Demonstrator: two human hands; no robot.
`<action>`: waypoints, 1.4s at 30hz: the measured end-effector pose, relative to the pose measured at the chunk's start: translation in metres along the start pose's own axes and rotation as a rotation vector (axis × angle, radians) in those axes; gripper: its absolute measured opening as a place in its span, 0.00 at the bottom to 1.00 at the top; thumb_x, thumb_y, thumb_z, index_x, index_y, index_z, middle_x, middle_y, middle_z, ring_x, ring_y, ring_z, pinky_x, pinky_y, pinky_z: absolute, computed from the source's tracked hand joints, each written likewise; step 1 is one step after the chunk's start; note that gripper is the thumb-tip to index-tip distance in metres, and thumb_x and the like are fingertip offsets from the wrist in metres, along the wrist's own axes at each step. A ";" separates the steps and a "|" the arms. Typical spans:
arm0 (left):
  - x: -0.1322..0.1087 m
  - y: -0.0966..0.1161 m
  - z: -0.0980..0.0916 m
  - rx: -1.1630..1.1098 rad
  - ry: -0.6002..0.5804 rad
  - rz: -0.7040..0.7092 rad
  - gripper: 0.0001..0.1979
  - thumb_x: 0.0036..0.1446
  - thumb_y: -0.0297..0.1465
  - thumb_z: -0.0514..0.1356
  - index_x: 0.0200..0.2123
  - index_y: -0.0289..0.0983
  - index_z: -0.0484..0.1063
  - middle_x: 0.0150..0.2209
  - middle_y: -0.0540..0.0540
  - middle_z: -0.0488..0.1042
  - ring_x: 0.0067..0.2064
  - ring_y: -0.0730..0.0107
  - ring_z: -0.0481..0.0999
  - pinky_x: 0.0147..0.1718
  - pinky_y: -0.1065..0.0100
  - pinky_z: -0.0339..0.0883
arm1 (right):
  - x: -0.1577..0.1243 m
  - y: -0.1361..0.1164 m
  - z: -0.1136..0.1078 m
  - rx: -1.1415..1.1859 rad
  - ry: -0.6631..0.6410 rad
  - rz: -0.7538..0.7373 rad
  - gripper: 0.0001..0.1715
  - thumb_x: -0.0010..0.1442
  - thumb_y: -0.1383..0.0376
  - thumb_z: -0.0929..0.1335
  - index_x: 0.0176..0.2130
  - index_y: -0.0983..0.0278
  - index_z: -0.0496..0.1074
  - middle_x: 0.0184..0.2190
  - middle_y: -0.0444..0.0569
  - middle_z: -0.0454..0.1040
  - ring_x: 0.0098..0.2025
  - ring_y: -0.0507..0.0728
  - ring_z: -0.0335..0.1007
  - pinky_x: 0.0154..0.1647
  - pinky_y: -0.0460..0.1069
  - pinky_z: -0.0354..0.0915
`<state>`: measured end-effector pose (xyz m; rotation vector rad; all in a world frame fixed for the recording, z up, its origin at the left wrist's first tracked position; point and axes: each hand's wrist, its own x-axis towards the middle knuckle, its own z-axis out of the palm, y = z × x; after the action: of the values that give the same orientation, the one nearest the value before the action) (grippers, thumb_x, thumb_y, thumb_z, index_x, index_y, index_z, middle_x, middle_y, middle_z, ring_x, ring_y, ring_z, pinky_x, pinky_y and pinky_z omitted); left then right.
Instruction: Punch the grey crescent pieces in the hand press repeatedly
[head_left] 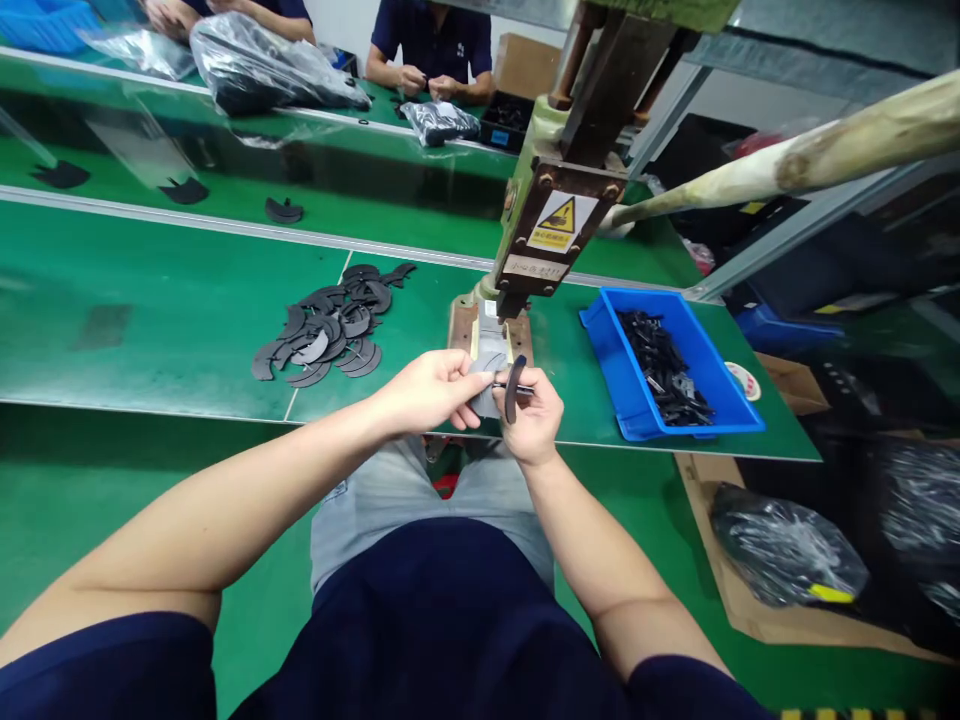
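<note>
In front of the press, my right hand [534, 415] is closed around a dark curved plastic piece [514, 388], which stands on edge between the fingers. A thin dark part of it, or a second slim piece, points to the right beside the thumb. My left hand [442, 388] meets the right one, its thumb and fingers pinched together over the grey fixture [491, 335] on the press base. What the left fingertips grip is too small and covered to name. The press ram [514, 303] hangs just beyond both hands.
A pile of dark curved pieces [330, 325] lies on the green table [150, 300] to the left. At right stands a blue bin [626, 410] of small black parts, with a tape roll [742, 381] beside it. The press lever [787, 160] reaches rightward. Co-workers sit opposite.
</note>
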<state>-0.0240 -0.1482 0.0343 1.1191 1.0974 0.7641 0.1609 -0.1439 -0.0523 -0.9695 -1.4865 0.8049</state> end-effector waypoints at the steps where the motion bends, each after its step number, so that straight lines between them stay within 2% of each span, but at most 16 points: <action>1: 0.001 -0.001 0.001 -0.019 -0.003 -0.022 0.21 0.63 0.45 0.72 0.31 0.38 0.67 0.20 0.47 0.78 0.23 0.64 0.82 0.20 0.72 0.72 | -0.001 0.001 -0.001 -0.020 -0.003 -0.014 0.23 0.62 0.45 0.74 0.41 0.60 0.73 0.38 0.48 0.79 0.36 0.52 0.74 0.40 0.50 0.76; 6: 0.007 -0.001 -0.008 0.060 0.062 0.000 0.20 0.65 0.43 0.71 0.31 0.38 0.67 0.20 0.48 0.77 0.22 0.68 0.80 0.22 0.72 0.73 | 0.005 -0.001 -0.009 -0.126 -0.085 -0.094 0.16 0.67 0.51 0.71 0.46 0.59 0.75 0.41 0.48 0.81 0.39 0.53 0.77 0.44 0.51 0.77; 10: 0.006 -0.005 -0.017 0.155 0.091 0.041 0.21 0.64 0.46 0.70 0.32 0.39 0.67 0.23 0.48 0.77 0.24 0.68 0.79 0.25 0.70 0.73 | 0.010 -0.009 -0.018 -0.199 -0.130 -0.216 0.11 0.65 0.58 0.72 0.46 0.58 0.77 0.41 0.48 0.82 0.42 0.54 0.78 0.47 0.52 0.75; 14: -0.002 -0.014 -0.015 0.161 0.070 0.160 0.21 0.64 0.50 0.67 0.45 0.39 0.72 0.39 0.45 0.80 0.35 0.65 0.82 0.30 0.67 0.76 | 0.009 -0.010 -0.020 -0.228 -0.159 -0.313 0.08 0.65 0.60 0.72 0.45 0.58 0.77 0.40 0.48 0.82 0.43 0.54 0.79 0.47 0.52 0.74; 16: -0.006 -0.019 -0.010 0.251 0.175 0.281 0.24 0.61 0.48 0.71 0.52 0.41 0.72 0.47 0.43 0.78 0.43 0.62 0.81 0.35 0.65 0.77 | 0.007 -0.008 -0.020 -0.240 -0.161 -0.330 0.08 0.66 0.60 0.71 0.45 0.58 0.76 0.40 0.48 0.82 0.43 0.54 0.79 0.46 0.53 0.75; 17: -0.007 -0.020 -0.008 0.330 0.246 0.357 0.24 0.58 0.46 0.73 0.51 0.42 0.73 0.49 0.42 0.76 0.46 0.60 0.80 0.39 0.64 0.77 | 0.007 -0.007 -0.020 -0.246 -0.163 -0.333 0.08 0.66 0.60 0.71 0.45 0.59 0.76 0.40 0.48 0.82 0.43 0.54 0.79 0.46 0.53 0.75; 19: -0.008 -0.022 -0.005 0.511 0.343 0.498 0.17 0.56 0.42 0.75 0.42 0.42 0.76 0.46 0.42 0.74 0.51 0.57 0.76 0.48 0.59 0.75 | 0.006 -0.006 -0.021 -0.254 -0.170 -0.334 0.08 0.66 0.60 0.70 0.45 0.59 0.76 0.40 0.49 0.82 0.43 0.55 0.79 0.46 0.54 0.76; 22: -0.003 -0.019 -0.006 0.623 0.297 0.569 0.13 0.63 0.40 0.69 0.30 0.41 0.74 0.38 0.44 0.71 0.48 0.57 0.74 0.54 0.55 0.71 | 0.005 -0.005 -0.024 -0.240 -0.175 -0.342 0.07 0.65 0.60 0.71 0.44 0.58 0.76 0.40 0.48 0.82 0.43 0.55 0.80 0.47 0.54 0.77; 25: 0.005 -0.018 -0.008 0.499 0.224 0.469 0.16 0.64 0.42 0.68 0.27 0.41 0.72 0.36 0.45 0.70 0.43 0.62 0.73 0.49 0.60 0.71 | 0.003 -0.005 -0.027 -0.213 -0.143 -0.341 0.08 0.65 0.61 0.72 0.45 0.57 0.77 0.41 0.48 0.83 0.44 0.55 0.81 0.48 0.54 0.78; 28: 0.008 -0.021 -0.008 0.260 0.190 0.301 0.18 0.58 0.46 0.72 0.34 0.41 0.73 0.36 0.49 0.73 0.38 0.68 0.73 0.41 0.67 0.72 | 0.002 -0.005 -0.028 -0.194 -0.118 -0.313 0.08 0.65 0.60 0.72 0.45 0.57 0.77 0.41 0.49 0.83 0.44 0.56 0.81 0.48 0.54 0.78; 31: 0.011 -0.027 -0.009 0.062 -0.010 0.124 0.23 0.57 0.52 0.72 0.38 0.40 0.74 0.31 0.51 0.74 0.29 0.73 0.72 0.31 0.70 0.71 | 0.002 -0.003 -0.031 -0.182 -0.144 -0.279 0.09 0.65 0.60 0.73 0.47 0.57 0.78 0.41 0.49 0.83 0.44 0.56 0.81 0.49 0.54 0.79; 33: 0.019 -0.032 -0.016 0.022 -0.045 0.068 0.24 0.57 0.53 0.71 0.35 0.38 0.74 0.26 0.52 0.73 0.24 0.75 0.71 0.25 0.73 0.68 | 0.002 -0.001 -0.039 -0.179 -0.163 -0.251 0.15 0.66 0.61 0.72 0.52 0.56 0.77 0.44 0.49 0.82 0.46 0.55 0.81 0.50 0.54 0.80; 34: 0.026 -0.033 -0.023 0.004 0.017 0.063 0.24 0.58 0.52 0.72 0.34 0.37 0.73 0.25 0.52 0.73 0.23 0.76 0.70 0.23 0.74 0.66 | 0.002 0.001 -0.044 -0.180 -0.160 -0.234 0.17 0.67 0.62 0.71 0.55 0.56 0.76 0.45 0.49 0.82 0.46 0.55 0.81 0.51 0.54 0.80; 36: 0.050 -0.033 -0.041 -0.061 0.231 0.049 0.21 0.60 0.47 0.72 0.33 0.37 0.72 0.25 0.51 0.74 0.22 0.78 0.71 0.21 0.76 0.65 | 0.000 0.005 -0.060 -0.187 -0.117 -0.202 0.20 0.68 0.63 0.70 0.59 0.56 0.74 0.47 0.51 0.80 0.47 0.54 0.81 0.50 0.54 0.80; 38: 0.083 -0.025 -0.065 -0.161 0.429 -0.018 0.16 0.64 0.39 0.71 0.33 0.36 0.70 0.26 0.50 0.75 0.22 0.77 0.73 0.21 0.76 0.67 | -0.003 0.008 -0.078 -0.209 -0.063 -0.178 0.18 0.68 0.64 0.69 0.57 0.57 0.74 0.47 0.52 0.79 0.47 0.55 0.80 0.49 0.54 0.80; 42: 0.157 0.011 -0.109 -0.255 0.607 -0.089 0.11 0.67 0.31 0.69 0.37 0.35 0.69 0.25 0.49 0.74 0.23 0.76 0.75 0.26 0.75 0.74 | -0.006 0.009 -0.113 -0.293 -0.015 -0.158 0.14 0.67 0.63 0.70 0.52 0.57 0.77 0.46 0.52 0.79 0.47 0.57 0.81 0.48 0.57 0.81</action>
<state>-0.0785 0.0310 -0.0068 0.6249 1.4890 1.1784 0.2740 -0.1492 -0.0481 -1.0465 -1.7023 0.4897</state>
